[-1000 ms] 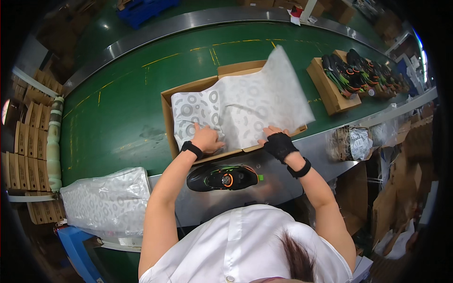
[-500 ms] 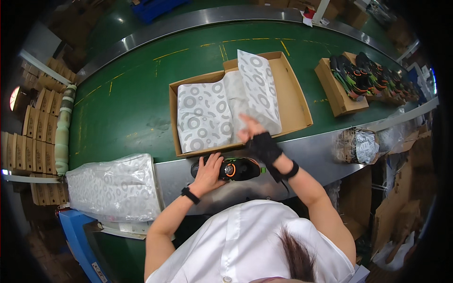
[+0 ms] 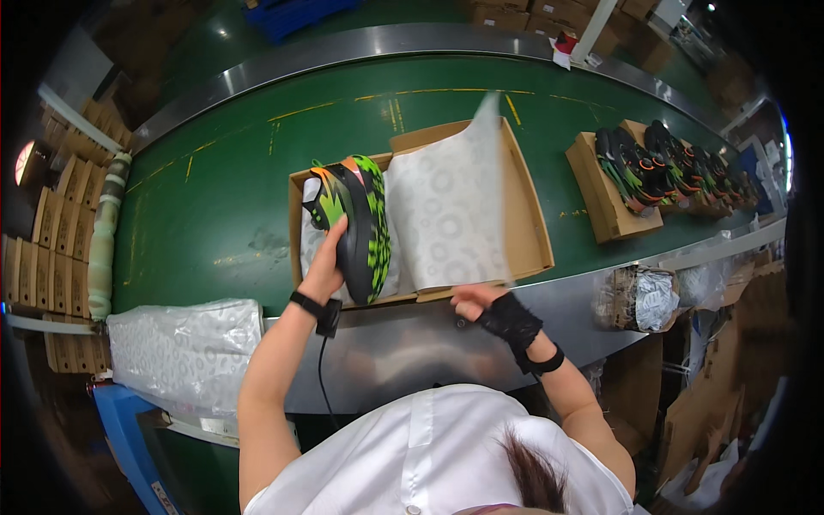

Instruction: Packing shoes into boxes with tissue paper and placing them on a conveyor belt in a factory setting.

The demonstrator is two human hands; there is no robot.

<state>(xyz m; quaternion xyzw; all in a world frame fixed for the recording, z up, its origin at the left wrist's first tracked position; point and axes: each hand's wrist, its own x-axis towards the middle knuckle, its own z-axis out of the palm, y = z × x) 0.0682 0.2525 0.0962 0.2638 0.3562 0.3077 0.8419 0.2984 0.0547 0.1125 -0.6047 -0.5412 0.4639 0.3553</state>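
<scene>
My left hand is closed around a black running shoe with green and orange patches. The shoe is tipped on its side, its green-flecked sole facing right, over the left part of an open cardboard shoebox. Patterned white tissue paper lines the box and rises on the right in a blurred flap. At the paper's near edge is my right hand, in a black fingerless wrist wrap, with its fingers curled on that edge. The exact grip is partly hidden.
More black shoes stand on cardboard boxes at the right of the green table. A plastic-covered stack of patterned paper lies at the near left. A metal ledge runs along the front. Stacked boxes fill the far left.
My left hand has lifted the shoe from the metal ledge to over the box's left side and turned it. My right hand has drawn back toward me, and the tissue paper has shifted.
</scene>
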